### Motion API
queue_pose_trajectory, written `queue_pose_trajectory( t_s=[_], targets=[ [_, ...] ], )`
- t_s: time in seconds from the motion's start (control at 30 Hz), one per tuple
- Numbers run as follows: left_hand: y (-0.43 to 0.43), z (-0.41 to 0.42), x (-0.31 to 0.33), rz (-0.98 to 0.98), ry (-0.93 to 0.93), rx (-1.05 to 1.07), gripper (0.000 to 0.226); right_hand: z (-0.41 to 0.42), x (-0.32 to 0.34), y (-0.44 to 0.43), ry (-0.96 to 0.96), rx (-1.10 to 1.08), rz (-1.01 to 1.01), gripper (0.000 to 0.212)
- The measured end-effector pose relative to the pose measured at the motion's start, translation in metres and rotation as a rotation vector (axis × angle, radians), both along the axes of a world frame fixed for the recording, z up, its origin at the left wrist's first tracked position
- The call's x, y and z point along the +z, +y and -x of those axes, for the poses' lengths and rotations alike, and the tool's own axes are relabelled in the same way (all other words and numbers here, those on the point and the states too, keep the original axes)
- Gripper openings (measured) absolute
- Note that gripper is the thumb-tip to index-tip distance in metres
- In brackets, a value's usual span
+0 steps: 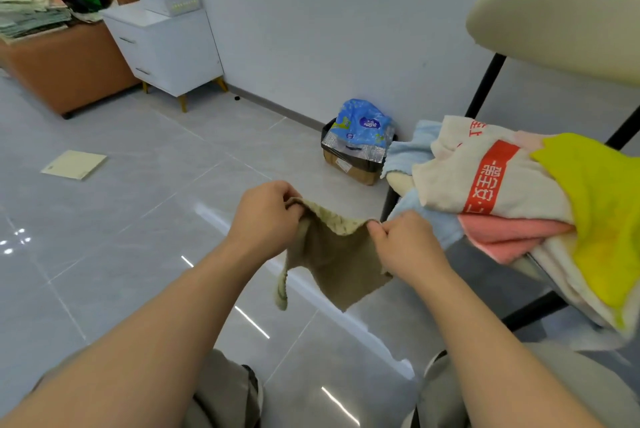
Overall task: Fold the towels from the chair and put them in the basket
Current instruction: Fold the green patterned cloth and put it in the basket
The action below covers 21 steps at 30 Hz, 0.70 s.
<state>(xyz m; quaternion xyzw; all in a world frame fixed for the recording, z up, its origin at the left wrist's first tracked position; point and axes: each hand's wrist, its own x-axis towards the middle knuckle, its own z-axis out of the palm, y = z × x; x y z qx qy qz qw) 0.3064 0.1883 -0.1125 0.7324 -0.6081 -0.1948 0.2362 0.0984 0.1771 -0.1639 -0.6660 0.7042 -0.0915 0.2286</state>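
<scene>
Head view: tan towel [334, 265] is held in the air beside the chair [554, 22], its top edge pinched by left hand [265, 216] and right hand [405, 247]. Corners are best matched before halving.

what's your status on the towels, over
Left hand, right hand each pinch a top corner of tan towel. Hangs between them. Other towels piled on chair. Nothing in the way.

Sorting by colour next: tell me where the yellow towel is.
In the head view, far right: the yellow towel lies on the chair, draped over the right of the white towel.
</scene>
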Motion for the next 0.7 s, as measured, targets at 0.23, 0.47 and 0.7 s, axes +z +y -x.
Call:
queue_pose_trajectory(
  t_s=[0.23,0.47,0.7],
  targets=[
    [0.002,0.011,0.002,-0.053,0.177,0.082,0.015,0.0,0.013,0.004,-0.521,-0.071,-0.018,0.008],
    [0.009,0.024,-0.001,-0.17,0.514,0.02,0.026,-0.007,0.026,0.009,-1.04,-0.16,-0.134,0.027],
    [0.015,0.03,0.005,-0.157,0.498,-0.1,0.02,-0.005,0.028,0.008,-1.197,-0.209,-0.202,0.024]
  ],
)
